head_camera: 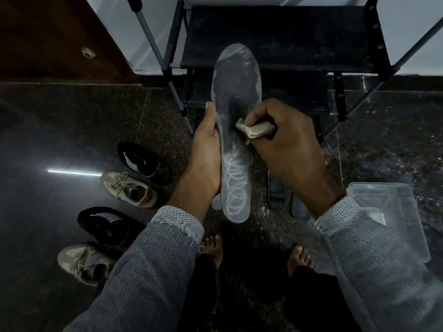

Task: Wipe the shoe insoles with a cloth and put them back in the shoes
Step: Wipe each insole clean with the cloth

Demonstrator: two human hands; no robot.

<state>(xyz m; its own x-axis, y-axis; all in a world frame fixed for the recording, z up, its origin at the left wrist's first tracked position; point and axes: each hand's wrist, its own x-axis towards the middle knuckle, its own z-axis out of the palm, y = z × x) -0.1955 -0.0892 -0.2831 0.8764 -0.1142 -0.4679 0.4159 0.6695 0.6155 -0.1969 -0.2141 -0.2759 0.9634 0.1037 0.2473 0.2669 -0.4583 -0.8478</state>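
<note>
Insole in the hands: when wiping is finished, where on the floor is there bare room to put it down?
Bare floor lies left of the four shoes, towards the door. Another patch lies right, between rack leg and plastic box. Crowded: beneath the held insole, where other insoles lie.

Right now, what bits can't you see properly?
Head view only:
- The left hand's fingers: hidden behind the insole.
- Most of the cloth: bunched inside the right hand.
- The insoles on the floor: partly covered by the right wrist.
- The clear box: partly behind the right sleeve.
</note>
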